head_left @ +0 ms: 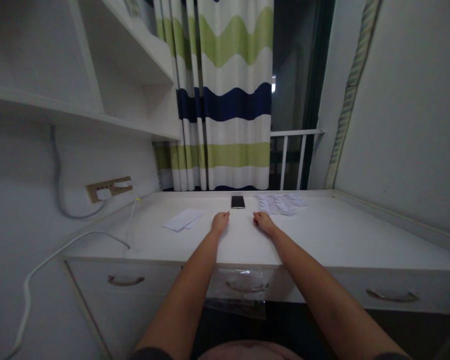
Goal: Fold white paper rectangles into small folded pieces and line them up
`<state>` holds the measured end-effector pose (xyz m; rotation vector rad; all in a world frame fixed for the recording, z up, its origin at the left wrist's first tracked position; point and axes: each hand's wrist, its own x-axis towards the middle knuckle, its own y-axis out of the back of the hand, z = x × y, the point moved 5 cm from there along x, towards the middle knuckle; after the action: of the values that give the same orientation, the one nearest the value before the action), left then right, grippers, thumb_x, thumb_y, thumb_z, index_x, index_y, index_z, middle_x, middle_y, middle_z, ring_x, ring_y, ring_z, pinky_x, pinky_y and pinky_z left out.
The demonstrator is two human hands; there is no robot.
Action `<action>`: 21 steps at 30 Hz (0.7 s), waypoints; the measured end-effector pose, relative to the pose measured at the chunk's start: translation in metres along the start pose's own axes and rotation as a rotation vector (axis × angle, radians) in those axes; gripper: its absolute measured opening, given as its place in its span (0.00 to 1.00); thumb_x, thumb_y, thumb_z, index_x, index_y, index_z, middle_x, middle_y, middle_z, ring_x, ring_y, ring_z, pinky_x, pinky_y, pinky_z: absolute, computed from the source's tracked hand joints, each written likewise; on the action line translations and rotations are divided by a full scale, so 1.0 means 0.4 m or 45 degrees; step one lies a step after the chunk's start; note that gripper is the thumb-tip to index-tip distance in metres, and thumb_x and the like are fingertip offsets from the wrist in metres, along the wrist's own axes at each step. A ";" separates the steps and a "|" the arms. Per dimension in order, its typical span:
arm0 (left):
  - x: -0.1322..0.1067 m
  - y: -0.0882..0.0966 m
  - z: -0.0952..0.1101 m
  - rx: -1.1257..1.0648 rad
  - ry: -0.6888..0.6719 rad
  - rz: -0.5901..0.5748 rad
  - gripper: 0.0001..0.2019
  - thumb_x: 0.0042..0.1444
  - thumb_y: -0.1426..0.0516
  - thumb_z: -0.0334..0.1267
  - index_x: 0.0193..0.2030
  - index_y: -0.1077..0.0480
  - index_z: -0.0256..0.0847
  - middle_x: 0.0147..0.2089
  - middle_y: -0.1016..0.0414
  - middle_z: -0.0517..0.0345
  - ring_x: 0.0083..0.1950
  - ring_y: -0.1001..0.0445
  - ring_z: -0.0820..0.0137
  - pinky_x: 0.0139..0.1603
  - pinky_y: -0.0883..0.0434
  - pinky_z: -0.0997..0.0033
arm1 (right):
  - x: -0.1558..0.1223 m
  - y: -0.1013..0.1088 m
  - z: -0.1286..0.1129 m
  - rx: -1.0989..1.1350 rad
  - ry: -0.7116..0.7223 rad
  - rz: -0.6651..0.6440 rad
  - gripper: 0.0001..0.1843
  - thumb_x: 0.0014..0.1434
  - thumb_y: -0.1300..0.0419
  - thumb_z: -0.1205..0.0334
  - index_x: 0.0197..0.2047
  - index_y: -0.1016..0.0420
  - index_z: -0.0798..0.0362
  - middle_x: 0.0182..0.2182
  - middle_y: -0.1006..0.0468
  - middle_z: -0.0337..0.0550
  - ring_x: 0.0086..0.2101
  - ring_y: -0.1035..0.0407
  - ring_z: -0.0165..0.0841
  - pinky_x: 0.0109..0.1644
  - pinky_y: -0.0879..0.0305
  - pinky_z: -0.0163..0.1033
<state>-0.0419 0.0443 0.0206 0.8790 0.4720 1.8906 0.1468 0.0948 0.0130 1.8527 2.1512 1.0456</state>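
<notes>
My left hand point(220, 222) rests on the white desk point(243, 240), curled into a loose fist with nothing visible in it. My right hand point(263, 221) lies across from it, also closed, and no object shows in its fingers. Between and just beyond the two hands is a dark phone point(238, 202), flat on the desktop. Left of my left hand lie white sheets of paper point(183, 220), partly overlapping. Several white crumpled or folded pieces point(281, 204) are spread behind and to the right of my right hand; their exact kind is unclear.
A wall socket point(110, 189) with plugs and a white cable point(60, 250) is at the left. Shelves point(135, 100) overhang that side. A striped curtain point(236, 100) hangs behind the desk. Drawers with handles point(126, 281) and a clear plastic bag point(243, 285) are at the front.
</notes>
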 end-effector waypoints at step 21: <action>0.044 0.132 -0.088 0.232 -0.077 -0.020 0.17 0.58 0.53 0.40 0.36 0.24 0.37 0.41 0.22 0.47 0.45 0.26 0.64 0.45 0.35 0.69 | 0.006 -0.023 0.017 0.326 0.022 -0.061 0.12 0.49 0.43 0.61 0.19 0.27 0.58 0.15 0.29 0.39 0.18 0.37 0.26 0.27 0.43 0.33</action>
<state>-0.1049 0.0374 0.0380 1.0455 0.6198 1.8222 0.1419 0.0995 0.0035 1.8865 2.4259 0.8120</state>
